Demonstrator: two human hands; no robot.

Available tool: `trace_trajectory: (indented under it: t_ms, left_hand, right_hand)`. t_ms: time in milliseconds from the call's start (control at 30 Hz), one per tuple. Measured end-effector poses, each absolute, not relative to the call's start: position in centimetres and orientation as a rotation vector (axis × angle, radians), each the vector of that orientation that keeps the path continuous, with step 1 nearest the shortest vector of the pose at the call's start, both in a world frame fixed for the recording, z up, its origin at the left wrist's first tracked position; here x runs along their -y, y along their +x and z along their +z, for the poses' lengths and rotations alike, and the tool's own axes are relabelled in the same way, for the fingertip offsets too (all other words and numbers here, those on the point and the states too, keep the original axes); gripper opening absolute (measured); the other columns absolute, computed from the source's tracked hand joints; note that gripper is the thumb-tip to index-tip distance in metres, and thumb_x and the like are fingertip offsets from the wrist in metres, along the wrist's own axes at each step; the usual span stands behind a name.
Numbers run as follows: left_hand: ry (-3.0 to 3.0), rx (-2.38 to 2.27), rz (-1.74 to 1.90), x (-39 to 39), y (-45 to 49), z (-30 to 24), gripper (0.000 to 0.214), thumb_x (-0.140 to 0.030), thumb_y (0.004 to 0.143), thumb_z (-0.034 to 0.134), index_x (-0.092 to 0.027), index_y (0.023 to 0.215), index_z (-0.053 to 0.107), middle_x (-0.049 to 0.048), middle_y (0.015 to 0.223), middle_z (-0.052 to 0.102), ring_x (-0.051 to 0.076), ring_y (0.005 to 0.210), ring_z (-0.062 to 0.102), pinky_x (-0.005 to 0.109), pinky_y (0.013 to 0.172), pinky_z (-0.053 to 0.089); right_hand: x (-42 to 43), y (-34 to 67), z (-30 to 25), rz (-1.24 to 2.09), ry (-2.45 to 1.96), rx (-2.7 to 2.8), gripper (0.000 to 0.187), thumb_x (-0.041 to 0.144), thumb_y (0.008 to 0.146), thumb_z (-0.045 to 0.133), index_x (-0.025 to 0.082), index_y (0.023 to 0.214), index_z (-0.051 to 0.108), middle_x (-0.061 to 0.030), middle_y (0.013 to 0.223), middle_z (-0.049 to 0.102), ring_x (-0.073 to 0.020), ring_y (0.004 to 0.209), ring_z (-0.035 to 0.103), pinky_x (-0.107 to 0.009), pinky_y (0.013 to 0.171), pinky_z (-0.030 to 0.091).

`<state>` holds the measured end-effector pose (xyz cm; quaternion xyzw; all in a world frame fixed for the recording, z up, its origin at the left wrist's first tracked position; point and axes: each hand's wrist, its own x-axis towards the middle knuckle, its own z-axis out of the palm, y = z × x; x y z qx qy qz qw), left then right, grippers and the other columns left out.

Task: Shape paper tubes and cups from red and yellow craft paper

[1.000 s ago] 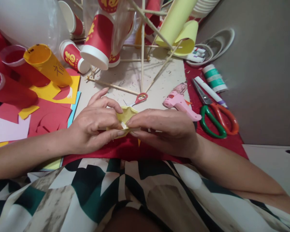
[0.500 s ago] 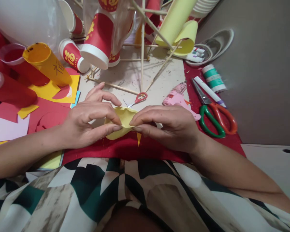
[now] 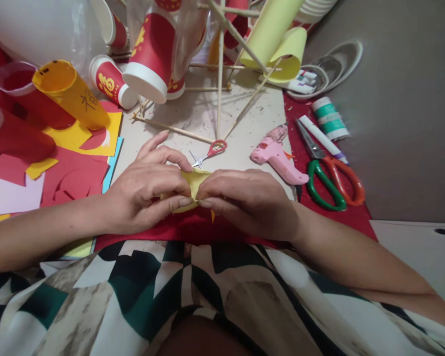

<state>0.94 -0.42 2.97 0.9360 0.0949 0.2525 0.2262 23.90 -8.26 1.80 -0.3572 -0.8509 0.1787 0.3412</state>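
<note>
A small piece of pale yellow paper [image 3: 195, 181] is pinched between both my hands just above the table's near edge. My left hand [image 3: 148, 190] grips its left side with thumb and fingers closed, one finger stretched up. My right hand [image 3: 246, 200] pinches the right side, fingertips pressed together against the left hand's. Most of the paper is hidden under my fingers. A tiny yellow scrap [image 3: 212, 215] pokes out below on the red cloth [image 3: 193, 228].
Small red scissors [image 3: 210, 151] lie just beyond my hands, a pink glue gun [image 3: 276, 157] to the right, then large green-orange scissors [image 3: 328, 173], a marker and tape roll [image 3: 328, 118]. Red paper cups [image 3: 150, 54], a yellow tube [image 3: 72, 95], bamboo sticks [image 3: 219, 69] and coloured paper sheets crowd the back and left.
My hands have drawn closer together and folded the yellow paper tighter; less of it shows than half a second ago.
</note>
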Motion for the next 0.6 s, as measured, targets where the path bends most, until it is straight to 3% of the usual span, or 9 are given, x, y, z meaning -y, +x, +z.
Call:
trace_trajectory:
  t_ms: [200,400,600]
  left_hand:
    - [2.583,-0.296,0.756,0.5,0.9,2.9,0.004,-0.026,0.096,0.067,-0.023,0.093,0.066,-0.0042,0.077,0.071,0.019,0.11,0.066,0.056,0.127,0.023]
    - [2.55,-0.319,0.768,-0.2,0.7,3.1,0.027,-0.04,0.089,0.075,-0.021,0.107,0.067,0.0051,0.109,0.073,0.023,0.119,0.064,0.056,0.126,0.025]
    - [2.507,-0.284,0.741,-0.9,0.7,3.6,0.011,-0.029,0.094,0.069,-0.022,0.087,0.065,-0.0003,0.098,0.076,0.022,0.125,0.061,0.052,0.123,0.03]
  right_hand:
    - [8.4,23.7,1.8,0.455,-0.894,2.124,0.004,0.017,0.095,0.068,0.019,0.098,0.066,-0.0046,0.095,0.077,-0.0142,0.09,0.074,-0.023,0.083,0.059]
    - [8.3,24.1,2.2,0.457,-0.9,2.15,0.012,0.013,0.097,0.061,0.023,0.096,0.067,-0.0028,0.098,0.078,-0.015,0.092,0.076,-0.024,0.085,0.062]
    - [7.9,24.3,2.1,0.52,-0.922,2.131,0.008,0.016,0.096,0.065,0.022,0.091,0.067,-0.0012,0.089,0.077,-0.0133,0.083,0.074,-0.022,0.077,0.062]
